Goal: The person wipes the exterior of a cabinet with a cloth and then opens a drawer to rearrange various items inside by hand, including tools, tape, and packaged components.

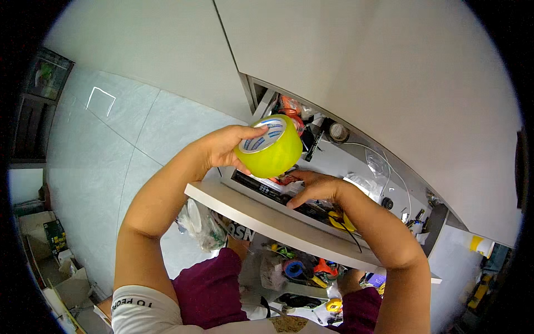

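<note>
My left hand (pixel 222 147) holds a wide roll of yellow-green tape (pixel 271 146) up above an open shelf compartment, thumb and fingers clasped around its rim. My right hand (pixel 313 188) lies just below the roll, fingers pressed down on a flat dark device (pixel 267 191) that sits at the front of the white shelf (pixel 261 219). The roll hides part of what lies behind it.
The compartment holds orange items (pixel 289 104), a second tape roll (pixel 337 132), clear bags (pixel 377 165) and a white cable. A lower shelf carries coloured tools (pixel 303 267) and a plastic bag (pixel 200 222). Cardboard boxes (pixel 55 261) stand on the tiled floor at left.
</note>
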The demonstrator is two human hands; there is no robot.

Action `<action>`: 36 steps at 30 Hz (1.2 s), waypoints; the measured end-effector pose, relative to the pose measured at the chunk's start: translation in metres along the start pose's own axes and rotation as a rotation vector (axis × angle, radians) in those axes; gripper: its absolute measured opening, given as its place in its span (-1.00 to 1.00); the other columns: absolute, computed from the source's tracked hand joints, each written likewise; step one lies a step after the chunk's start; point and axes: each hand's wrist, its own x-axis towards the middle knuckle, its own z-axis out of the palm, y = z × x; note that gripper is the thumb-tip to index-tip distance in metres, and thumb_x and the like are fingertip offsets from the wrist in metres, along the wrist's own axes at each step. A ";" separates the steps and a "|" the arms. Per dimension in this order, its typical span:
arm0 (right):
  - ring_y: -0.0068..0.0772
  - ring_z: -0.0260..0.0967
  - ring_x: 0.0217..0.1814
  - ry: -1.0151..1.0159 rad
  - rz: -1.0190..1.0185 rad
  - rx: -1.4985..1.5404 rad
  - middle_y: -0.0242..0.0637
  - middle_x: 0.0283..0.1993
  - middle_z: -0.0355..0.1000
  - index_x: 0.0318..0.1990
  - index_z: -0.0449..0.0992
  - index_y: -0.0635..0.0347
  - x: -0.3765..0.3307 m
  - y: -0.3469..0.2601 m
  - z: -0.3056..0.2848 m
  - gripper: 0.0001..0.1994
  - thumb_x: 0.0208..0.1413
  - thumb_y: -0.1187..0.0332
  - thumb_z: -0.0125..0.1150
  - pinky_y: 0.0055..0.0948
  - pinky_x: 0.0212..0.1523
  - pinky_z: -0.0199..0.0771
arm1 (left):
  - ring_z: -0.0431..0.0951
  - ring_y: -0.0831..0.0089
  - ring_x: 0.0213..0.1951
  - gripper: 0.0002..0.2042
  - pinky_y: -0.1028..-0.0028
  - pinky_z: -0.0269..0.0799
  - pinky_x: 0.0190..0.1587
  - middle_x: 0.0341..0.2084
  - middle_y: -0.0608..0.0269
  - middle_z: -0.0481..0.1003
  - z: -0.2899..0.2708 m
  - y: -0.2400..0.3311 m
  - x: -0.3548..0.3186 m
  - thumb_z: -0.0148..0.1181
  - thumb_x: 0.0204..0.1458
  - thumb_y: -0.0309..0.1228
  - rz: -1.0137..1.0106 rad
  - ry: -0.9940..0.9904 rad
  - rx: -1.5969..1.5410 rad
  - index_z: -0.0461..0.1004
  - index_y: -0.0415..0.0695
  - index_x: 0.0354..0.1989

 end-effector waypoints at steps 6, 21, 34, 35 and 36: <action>-0.18 0.27 0.15 0.137 -0.093 -0.290 -0.03 0.09 0.35 0.07 0.37 0.29 -0.005 -0.021 0.010 -0.25 -0.35 0.10 0.43 -0.40 0.16 0.22 | 0.61 0.10 -0.43 -0.49 0.36 0.61 -0.60 -0.29 -0.11 0.53 -0.005 -0.002 0.000 0.03 0.11 -0.13 -0.029 -0.083 -0.186 0.26 -0.32 0.06; -0.17 0.41 -0.06 0.584 -0.297 -0.289 -0.12 -0.10 0.44 0.07 0.34 0.06 -0.087 -0.067 0.024 -0.35 -0.32 0.41 0.42 -0.39 0.01 0.37 | 0.49 0.52 -0.43 -0.49 0.42 0.57 -0.40 -0.44 0.29 0.39 -0.023 -0.025 -0.065 0.22 0.00 -0.05 0.486 0.457 -0.067 0.29 -0.21 -0.07; -0.44 0.27 0.10 0.468 -0.577 0.508 -0.25 0.01 0.36 0.12 0.24 0.22 -0.082 -0.184 0.154 -0.24 -0.35 0.51 0.51 -0.40 0.15 0.23 | 0.55 0.33 -0.35 -0.61 0.46 0.61 -0.45 -0.32 0.22 0.40 -0.132 -0.188 -0.136 0.10 0.10 -0.15 0.372 0.876 -0.693 0.28 -0.09 0.01; -0.42 0.26 0.12 0.473 -0.609 0.288 -0.23 0.03 0.34 0.11 0.24 0.23 -0.053 -0.174 0.169 -0.28 -0.29 0.42 0.49 -0.42 0.15 0.23 | 0.55 0.18 -0.32 -0.65 0.30 0.64 -0.41 -0.36 0.17 0.41 -0.144 -0.206 -0.132 0.08 0.13 -0.20 0.348 0.864 -0.713 0.25 -0.12 -0.03; -0.39 0.28 0.09 0.423 -0.481 0.341 -0.19 0.03 0.34 0.10 0.24 0.25 -0.022 -0.161 0.185 -0.30 -0.25 0.32 0.46 -0.42 0.14 0.23 | 0.55 0.17 -0.29 -0.68 0.23 0.64 -0.39 -0.34 0.14 0.41 -0.162 -0.229 -0.125 0.09 0.12 -0.28 0.342 0.846 -0.681 0.25 -0.15 -0.03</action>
